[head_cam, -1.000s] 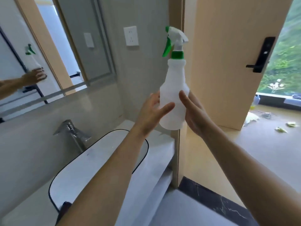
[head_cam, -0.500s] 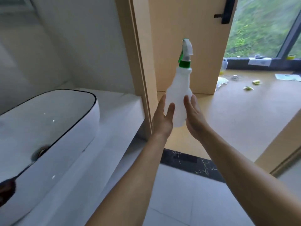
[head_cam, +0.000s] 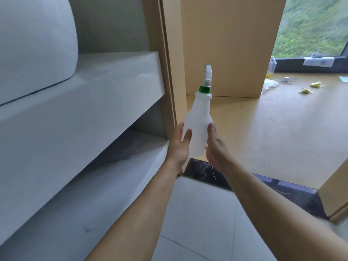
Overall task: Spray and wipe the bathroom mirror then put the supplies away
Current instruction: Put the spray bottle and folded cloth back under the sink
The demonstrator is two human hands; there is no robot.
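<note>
The spray bottle is held upright and low beside the open shelf under the counter, pressed between the straight fingers of the left hand and right hand, probably so it can be stowed there.

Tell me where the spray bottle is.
Head view, centre: the spray bottle is upright between the left hand and right hand, beside the lower shelf.

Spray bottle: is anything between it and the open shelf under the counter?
Nothing visible. The spray bottle, upright between the left hand and right hand, is beside the lower shelf; what shows of the shelf opening is bare, its rear shadowed.
</note>
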